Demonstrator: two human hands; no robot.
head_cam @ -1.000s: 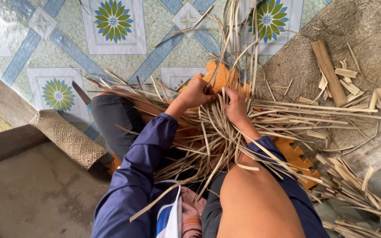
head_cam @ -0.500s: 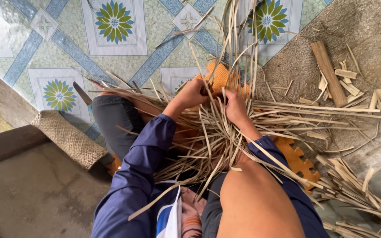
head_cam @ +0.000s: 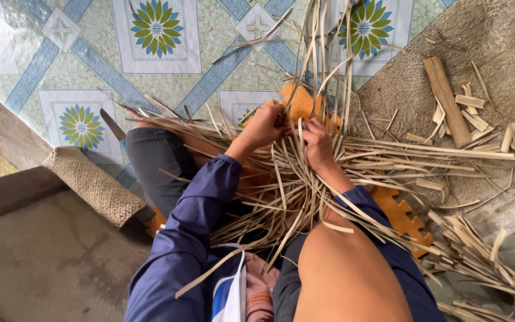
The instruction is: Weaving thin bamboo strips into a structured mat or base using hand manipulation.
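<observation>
Hardly anything has shifted since half a second ago: both hands stay buried in the same tangle, the left one having crept slightly toward the right so the two now sit closer together.

From the head camera, looking straight down, the person sits on the floor with a sprawl of bamboo strips (head_cam: 388, 156) across the lap and knees. The left hand (head_cam: 264, 123), coming out of a dark blue sleeve (head_cam: 189, 232), is curled closed around a few strips near the middle of the pile, fingers wrapped and thumb pressed in. The right hand (head_cam: 317, 142) is just beside it, also closed, pinching strips between fingers and thumb, its forearm half hidden under crossing strips. Several long strips rise past the hands toward the top edge, others fan out to the right.

Under the pile lies an orange foam mat (head_cam: 402, 213), showing at the right of the bare knee and again just beyond the hands. A knife (head_cam: 113, 124) lies on the patterned floor tiles (head_cam: 156, 36) beside the left leg. To the right, on a grey mat, rests a wooden block (head_cam: 446, 100) with short offcuts (head_cam: 478, 119) next to it. A woven mat (head_cam: 93, 186) hangs over a step at the left.
</observation>
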